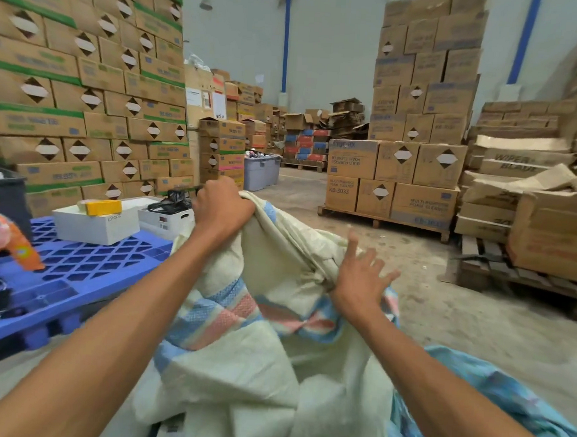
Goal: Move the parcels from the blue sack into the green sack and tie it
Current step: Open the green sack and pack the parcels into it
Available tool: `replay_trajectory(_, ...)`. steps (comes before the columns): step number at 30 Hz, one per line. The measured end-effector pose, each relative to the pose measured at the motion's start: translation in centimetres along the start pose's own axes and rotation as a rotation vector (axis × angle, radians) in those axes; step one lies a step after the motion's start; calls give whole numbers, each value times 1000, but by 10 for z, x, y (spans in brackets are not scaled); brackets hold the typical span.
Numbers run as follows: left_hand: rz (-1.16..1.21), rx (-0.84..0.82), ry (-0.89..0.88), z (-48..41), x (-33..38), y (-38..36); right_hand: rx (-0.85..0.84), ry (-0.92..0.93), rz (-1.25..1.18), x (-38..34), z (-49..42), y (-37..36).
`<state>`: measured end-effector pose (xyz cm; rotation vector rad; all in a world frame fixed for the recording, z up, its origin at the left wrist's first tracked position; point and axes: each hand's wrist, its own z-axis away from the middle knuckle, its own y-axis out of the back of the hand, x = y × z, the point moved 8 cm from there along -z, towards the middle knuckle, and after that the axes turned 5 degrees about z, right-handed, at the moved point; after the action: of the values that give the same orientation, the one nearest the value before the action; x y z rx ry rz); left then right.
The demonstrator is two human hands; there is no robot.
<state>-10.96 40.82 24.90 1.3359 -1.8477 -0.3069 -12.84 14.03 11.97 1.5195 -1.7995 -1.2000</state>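
Observation:
A pale greenish-cream woven sack (266,361) with blue and pink stripes stands in front of me, its top bunched up. My left hand (222,208) grips the gathered top edge of this sack and holds it up. My right hand (360,282) lies on the sack's right side with its fingers spread and straight. A blue sack (491,406) lies crumpled on the floor at the lower right, partly behind my right forearm. No parcels show; the inside of both sacks is hidden.
A blue plastic pallet (77,274) at the left carries white boxes (96,223) and an orange item (22,241). Stacked cartons (86,90) rise at the left, more on wooden pallets (393,177) at the right. Bare concrete floor (475,328) lies ahead.

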Motion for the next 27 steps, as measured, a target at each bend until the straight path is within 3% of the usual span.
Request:
replay_trajectory(3,-47,-12,-95,7,2,6,-9,-13,-13,10,-8,-10)
replay_trajectory(7,-88,-19,-429,26,3,8,-221,14,-422,19,-15,-31)
replay_trajectory(12,-319,-49,-719,50,-45,-8,-358,245,-113,51,-13,-30)
replay_trajectory(16,-383,-57,-587,52,-76,-15,-381,281,-7,52,-9,-28)
replay_trajectory(18,-369,-106,-525,50,-76,-20,-412,227,-131,44,-8,-32)
replay_trajectory(22,-151,-461,-551,77,-51,-52,-570,-106,-671,37,-6,-35)
replay_trajectory(25,-270,-432,-667,99,-16,-68,-711,-235,-933,15,5,-21)
replay_trajectory(27,-326,-347,-618,97,-1,-74,-819,-175,-1057,-5,14,-11)
